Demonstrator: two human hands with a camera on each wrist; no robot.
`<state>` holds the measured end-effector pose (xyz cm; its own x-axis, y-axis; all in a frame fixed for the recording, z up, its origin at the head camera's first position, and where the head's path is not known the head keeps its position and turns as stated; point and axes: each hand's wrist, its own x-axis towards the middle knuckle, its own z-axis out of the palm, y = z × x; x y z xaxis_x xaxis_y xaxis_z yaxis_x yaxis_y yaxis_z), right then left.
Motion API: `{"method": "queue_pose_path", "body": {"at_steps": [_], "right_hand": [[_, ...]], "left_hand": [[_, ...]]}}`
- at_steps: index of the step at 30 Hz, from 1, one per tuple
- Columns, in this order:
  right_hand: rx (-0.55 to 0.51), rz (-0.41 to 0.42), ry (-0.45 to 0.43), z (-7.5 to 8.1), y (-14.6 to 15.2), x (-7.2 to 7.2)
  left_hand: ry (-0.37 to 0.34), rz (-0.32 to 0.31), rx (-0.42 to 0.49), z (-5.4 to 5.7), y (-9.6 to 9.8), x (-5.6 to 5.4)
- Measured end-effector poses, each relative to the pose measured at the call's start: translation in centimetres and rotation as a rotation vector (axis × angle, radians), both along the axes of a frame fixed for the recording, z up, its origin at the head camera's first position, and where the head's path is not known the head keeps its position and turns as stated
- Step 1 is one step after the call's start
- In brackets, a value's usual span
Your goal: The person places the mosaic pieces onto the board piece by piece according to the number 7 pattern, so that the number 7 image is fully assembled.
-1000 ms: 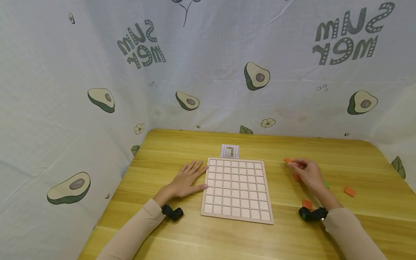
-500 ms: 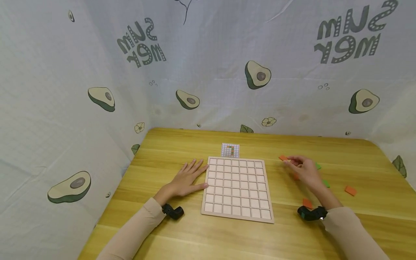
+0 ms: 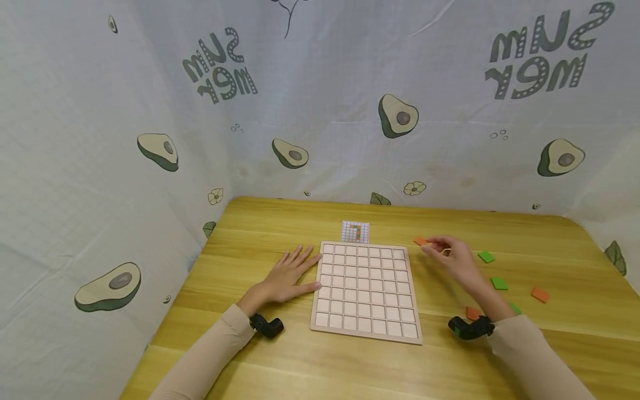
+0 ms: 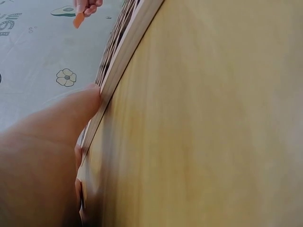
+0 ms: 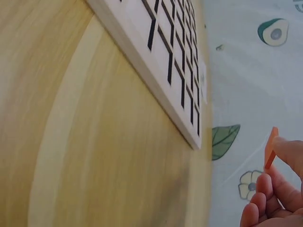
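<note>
Just right of the grid board point(image 3: 365, 290), right hand point(image 3: 447, 256) pinches orange tile point(image 3: 420, 241).

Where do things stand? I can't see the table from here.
Left hand flat beside grid board. Right hand pinches orange tile, off the board's far right corner. Path clear.

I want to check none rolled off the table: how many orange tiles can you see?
3: one orange tile pinched in the right hand, one at the table's right, one partly hidden by the right wrist. More may be hidden.
</note>
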<state>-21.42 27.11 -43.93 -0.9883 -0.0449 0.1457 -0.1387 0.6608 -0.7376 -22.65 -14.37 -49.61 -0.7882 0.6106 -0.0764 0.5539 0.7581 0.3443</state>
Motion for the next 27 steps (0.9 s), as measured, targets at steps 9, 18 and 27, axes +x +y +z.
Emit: {"method": "queue_pose_path", "body": {"at_steps": [9, 18, 27], "right_hand": [[-0.035, 0.074, 0.019, 0.1, -1.5, -0.3], [-0.065, 0.142, -0.012, -0.2, -3.6, -0.8], [-0.105, 0.209, -0.024, -0.4, -5.5, -1.4]], "left_hand": [[0.0, 0.001, 0.006, 0.0, 0.0, 0.1], [0.005, 0.0, 0.005, 0.0, 0.0, 0.1], [0.011, -0.017, 0.018, 0.2, -0.1, 0.1]]}}
